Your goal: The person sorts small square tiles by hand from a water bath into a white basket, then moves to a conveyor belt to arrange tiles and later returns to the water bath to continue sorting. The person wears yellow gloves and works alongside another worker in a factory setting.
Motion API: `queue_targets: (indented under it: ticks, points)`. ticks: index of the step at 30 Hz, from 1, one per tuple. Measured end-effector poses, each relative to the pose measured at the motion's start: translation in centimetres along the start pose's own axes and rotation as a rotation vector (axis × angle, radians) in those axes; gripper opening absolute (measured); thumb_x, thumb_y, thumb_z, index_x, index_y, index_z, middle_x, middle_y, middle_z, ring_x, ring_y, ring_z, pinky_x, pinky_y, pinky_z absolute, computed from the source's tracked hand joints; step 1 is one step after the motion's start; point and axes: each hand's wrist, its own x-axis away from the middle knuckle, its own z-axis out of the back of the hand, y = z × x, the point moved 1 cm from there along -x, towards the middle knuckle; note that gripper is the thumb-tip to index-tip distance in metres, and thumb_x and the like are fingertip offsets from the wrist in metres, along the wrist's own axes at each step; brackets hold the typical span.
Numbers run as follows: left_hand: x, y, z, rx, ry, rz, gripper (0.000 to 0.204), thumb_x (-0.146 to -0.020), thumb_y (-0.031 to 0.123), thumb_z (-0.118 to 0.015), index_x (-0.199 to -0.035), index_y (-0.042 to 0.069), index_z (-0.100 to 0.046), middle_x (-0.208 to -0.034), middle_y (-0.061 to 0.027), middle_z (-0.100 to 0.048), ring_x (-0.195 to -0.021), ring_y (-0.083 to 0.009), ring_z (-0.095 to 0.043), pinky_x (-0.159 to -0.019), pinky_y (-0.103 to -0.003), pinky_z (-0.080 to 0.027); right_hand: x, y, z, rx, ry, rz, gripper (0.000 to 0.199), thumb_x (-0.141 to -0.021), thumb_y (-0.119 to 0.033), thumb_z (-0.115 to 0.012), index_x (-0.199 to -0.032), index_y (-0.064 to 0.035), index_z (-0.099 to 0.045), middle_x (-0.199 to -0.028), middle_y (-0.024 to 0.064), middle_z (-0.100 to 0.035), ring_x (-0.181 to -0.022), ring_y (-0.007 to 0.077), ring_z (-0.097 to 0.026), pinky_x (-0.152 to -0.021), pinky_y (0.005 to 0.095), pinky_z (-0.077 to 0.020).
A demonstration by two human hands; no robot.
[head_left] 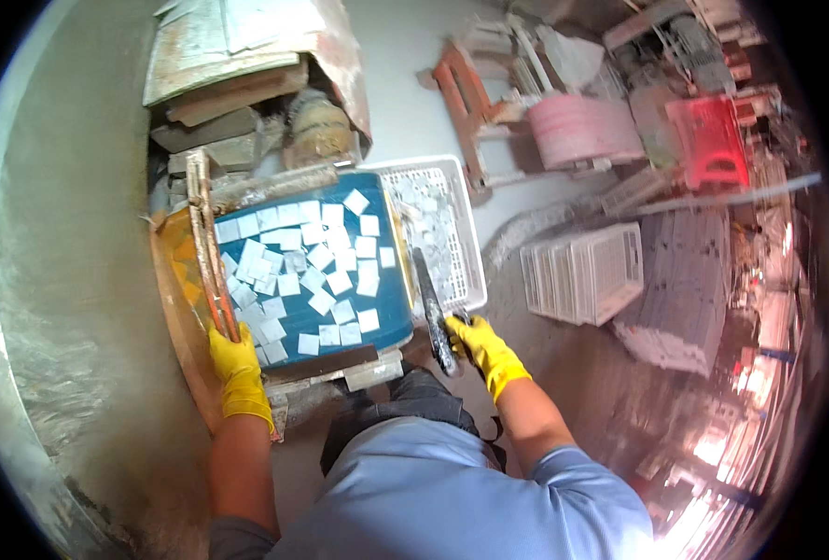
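Many small pale square tiles [313,278] lie scattered, some overlapping, on a blue-green belt [386,297] in front of me. At its left side, my left hand [237,369], in a yellow rubber glove, is closed around the near end of a long, narrow, rusty bar frame [211,252]. To the right of the belt, my right hand [485,353], also gloved in yellow, has its fingers curled at a dark speckled bar [435,313]. The bar slants over the near edge of a white plastic crate [470,252] that contains more tiles. The right palm is hidden.
A cluttered bench [246,56] stands beyond the belt. Stacked white crates [582,273] and a pile of grey sheets [675,280] are at the right. Farther off are an orange metal stand [464,84], a pink drum [584,131] and a red plastic stool [708,140].
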Motion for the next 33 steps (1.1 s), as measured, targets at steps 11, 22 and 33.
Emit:
queue_targets:
  ticks: [11, 22, 33]
  points:
    - [0.0, 1.6, 1.7, -0.088, 0.025, 0.134, 0.077, -0.085, 0.033, -0.086, -0.150, 0.005, -0.057, -0.133, -0.0254, -0.072, -0.119, -0.0451, -0.071, -0.101, -0.049, -0.057, 5.6, -18.1, -3.5, 0.268, 0.194, 0.786, 0.049, -0.096, -0.019, -0.082, -0.138, -0.0001, -0.066, -0.112, 0.0083, -0.078, -0.094, 0.0206, -0.075, -0.088, 0.0358, -0.0593]
    - [-0.2, 2.1, 2.6, -0.103, 0.014, 0.129, 0.080, -0.081, 0.036, -0.085, -0.147, -0.001, -0.059, -0.127, -0.0273, -0.072, -0.115, -0.0451, -0.071, -0.100, -0.049, -0.057, 10.5, -56.5, -27.2, -0.237, -0.613, 1.212, 0.033, -0.109, -0.036, -0.068, -0.124, -0.0066, -0.071, -0.093, 0.0081, -0.074, -0.078, 0.0193, -0.069, -0.072, 0.0325, -0.0574]
    - [-0.2, 1.6, 2.6, -0.020, 0.076, 0.081, 0.076, -0.083, 0.034, -0.084, -0.145, -0.003, -0.059, -0.124, -0.0290, -0.073, -0.116, -0.0466, -0.070, -0.102, -0.050, -0.055, 5.0, -65.4, -44.1, -0.527, -0.756, 1.200, 0.044, -0.105, -0.031, -0.075, -0.134, -0.0005, -0.062, -0.100, 0.0070, -0.066, -0.086, 0.0145, -0.064, -0.076, 0.0294, -0.0557]
